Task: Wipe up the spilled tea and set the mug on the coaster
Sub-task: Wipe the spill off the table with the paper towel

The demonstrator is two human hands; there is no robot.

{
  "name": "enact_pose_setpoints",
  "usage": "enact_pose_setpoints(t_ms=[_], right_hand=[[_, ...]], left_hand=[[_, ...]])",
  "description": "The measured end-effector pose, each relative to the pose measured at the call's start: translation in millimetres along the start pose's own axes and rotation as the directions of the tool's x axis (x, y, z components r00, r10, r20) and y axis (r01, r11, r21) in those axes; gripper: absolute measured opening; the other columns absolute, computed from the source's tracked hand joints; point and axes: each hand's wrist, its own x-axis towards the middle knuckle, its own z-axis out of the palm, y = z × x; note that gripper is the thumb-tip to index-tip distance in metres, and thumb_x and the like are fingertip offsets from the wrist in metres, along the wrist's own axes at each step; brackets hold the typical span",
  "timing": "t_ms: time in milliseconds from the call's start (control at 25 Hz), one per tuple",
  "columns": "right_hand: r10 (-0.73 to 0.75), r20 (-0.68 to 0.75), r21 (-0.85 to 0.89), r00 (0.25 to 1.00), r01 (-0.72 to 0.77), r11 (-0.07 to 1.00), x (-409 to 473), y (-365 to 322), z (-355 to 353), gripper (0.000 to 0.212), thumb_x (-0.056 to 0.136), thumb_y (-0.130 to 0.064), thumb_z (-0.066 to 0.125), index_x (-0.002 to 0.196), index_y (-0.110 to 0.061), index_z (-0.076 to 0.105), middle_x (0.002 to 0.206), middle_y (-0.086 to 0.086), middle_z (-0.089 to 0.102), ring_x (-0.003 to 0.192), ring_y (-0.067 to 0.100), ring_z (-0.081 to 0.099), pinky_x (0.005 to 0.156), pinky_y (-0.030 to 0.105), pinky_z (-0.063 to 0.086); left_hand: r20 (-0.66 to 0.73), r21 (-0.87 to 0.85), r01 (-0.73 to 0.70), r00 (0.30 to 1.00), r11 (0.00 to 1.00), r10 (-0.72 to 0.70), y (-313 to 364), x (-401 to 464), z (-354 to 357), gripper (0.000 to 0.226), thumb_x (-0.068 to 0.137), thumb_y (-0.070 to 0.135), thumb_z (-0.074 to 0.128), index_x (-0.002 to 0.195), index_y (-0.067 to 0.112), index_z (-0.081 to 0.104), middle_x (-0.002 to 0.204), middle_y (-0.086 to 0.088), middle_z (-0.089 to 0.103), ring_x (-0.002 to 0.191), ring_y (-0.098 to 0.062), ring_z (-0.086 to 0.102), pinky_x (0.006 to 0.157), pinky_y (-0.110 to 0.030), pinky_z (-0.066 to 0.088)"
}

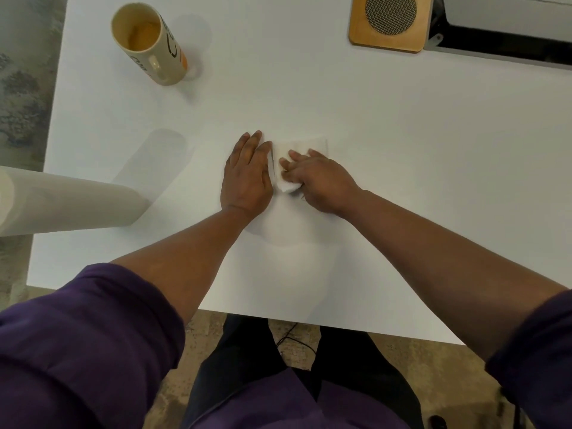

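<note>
A beige mug with dark lettering stands upright at the far left of the white table, with some orange tea inside. A square wooden coaster with a round woven centre lies at the far right. In the middle, a folded white paper towel lies on the table. My right hand presses on it with curled fingers gripping its near edge. My left hand lies flat on the table, fingers together, touching the towel's left edge. No tea puddle is visible around the towel.
A paper towel roll stands at the table's left edge. A grey device sits behind the coaster at the far right. The near table edge runs just in front of my legs. Carpet lies to the left.
</note>
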Motion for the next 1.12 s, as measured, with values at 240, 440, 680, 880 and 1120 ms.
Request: enact_pose_setpoints(t_ms=[240,440,680,880,1120], right_hand=[[-0.078,0.116,0.078,0.990,0.069,0.995,-39.3,19.8,-3.6,0.048,0.087,0.009,0.053,0.128,-0.012,0.068,0.151,0.002,0.049,0.149,0.020,0.030,0.121,0.038,0.022],[0.038,0.123,0.177,0.992,-0.060,0.982,-62.5,29.0,-7.1,0.048,0.085,0.006,0.055,0.123,-0.017,0.071,0.144,0.001,0.058,0.142,0.020,0.043,0.116,0.035,0.032],[0.163,-0.124,0.067,0.979,-0.155,0.986,-85.7,15.4,6.2,0.048,0.086,-0.003,0.059,0.133,-0.010,0.064,0.148,0.006,0.054,0.144,0.027,0.040,0.116,0.041,0.036],[0.363,-0.019,0.534,0.932,-0.297,0.791,-86.5,17.4,-4.4,0.048,0.090,-0.025,0.050,0.136,-0.015,0.061,0.147,-0.001,0.054,0.136,0.008,0.044,0.106,0.005,0.026],[0.412,-0.022,0.165,0.911,-0.403,0.900,-66.2,29.8,-16.5,0.059,0.086,-0.031,0.074,0.140,-0.019,0.053,0.136,0.001,0.049,0.122,0.023,0.047,0.096,0.041,0.047]], left_hand=[[-0.021,-0.004,-0.006,1.000,1.000,0.006,0.5,-0.8,0.1,0.041,0.104,0.012,0.041,0.142,0.010,0.055,0.158,-0.010,0.043,0.150,-0.030,0.030,0.123,-0.042,0.024],[-0.030,-0.002,-0.008,1.000,1.000,0.008,-0.3,-0.7,2.8,0.041,0.103,0.013,0.040,0.142,0.011,0.055,0.158,-0.009,0.043,0.150,-0.030,0.030,0.123,-0.042,0.025],[-0.030,0.004,-0.004,1.000,1.000,0.004,-1.8,-1.3,5.5,0.042,0.103,0.014,0.039,0.142,0.013,0.054,0.159,-0.008,0.043,0.151,-0.029,0.029,0.123,-0.041,0.024],[-0.037,0.008,-0.009,0.999,1.000,0.009,-3.1,-1.3,5.6,0.042,0.102,0.013,0.039,0.142,0.012,0.054,0.158,-0.008,0.043,0.151,-0.029,0.029,0.123,-0.041,0.024],[-0.049,0.009,-0.010,0.999,1.000,0.010,-3.4,-1.3,6.9,0.042,0.102,0.014,0.038,0.141,0.013,0.055,0.157,-0.008,0.044,0.150,-0.029,0.031,0.122,-0.041,0.025]])
